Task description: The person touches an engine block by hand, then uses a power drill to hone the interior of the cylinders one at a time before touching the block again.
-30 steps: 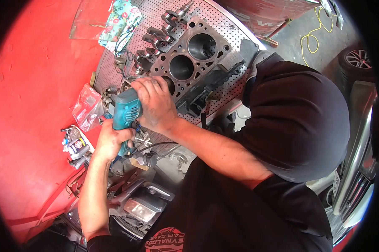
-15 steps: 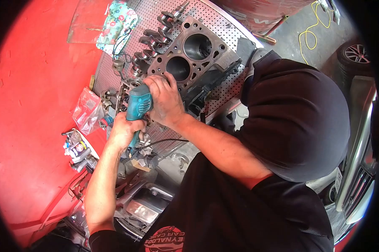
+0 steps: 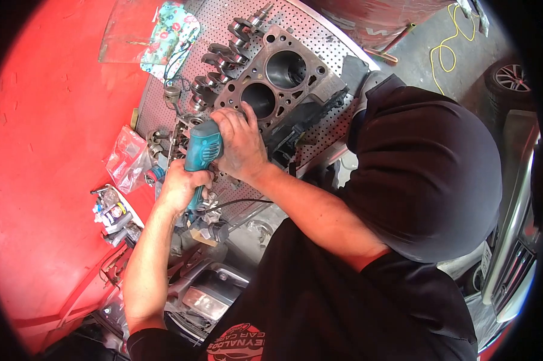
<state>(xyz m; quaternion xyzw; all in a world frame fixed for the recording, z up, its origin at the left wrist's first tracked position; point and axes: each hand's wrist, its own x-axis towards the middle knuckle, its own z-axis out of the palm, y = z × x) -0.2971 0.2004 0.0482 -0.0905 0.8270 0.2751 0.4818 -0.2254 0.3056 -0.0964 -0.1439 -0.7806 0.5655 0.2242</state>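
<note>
My left hand (image 3: pixel 186 185) is wrapped around the handle of a teal power tool (image 3: pixel 204 147). My right hand (image 3: pixel 240 143) is cupped against the tool's other end, its fingers bent over the top side; the tool's tip is hidden. Just beyond my right hand lies an engine block (image 3: pixel 295 69) with two large round bores showing. A crankshaft (image 3: pixel 223 57) lies along the block's left side. Small metal parts (image 3: pixel 156 144) and a piston (image 3: pixel 172 93) are left of the tool. Beneath these parts is a perforated metal surface (image 3: pixel 208 21).
Dark fabric (image 3: pixel 428 174) bulges at the right. A floral cloth (image 3: pixel 172 36), a plastic bag (image 3: pixel 127 159) and a tray with bottles (image 3: pixel 112 210) are at the left. A black cord (image 3: pixel 241 200) runs below my right hand. A wheel (image 3: pixel 511 78) stands at the far right.
The work surface, tool and both hands appear slightly farther right in view. The hold on the tool looks the same.
</note>
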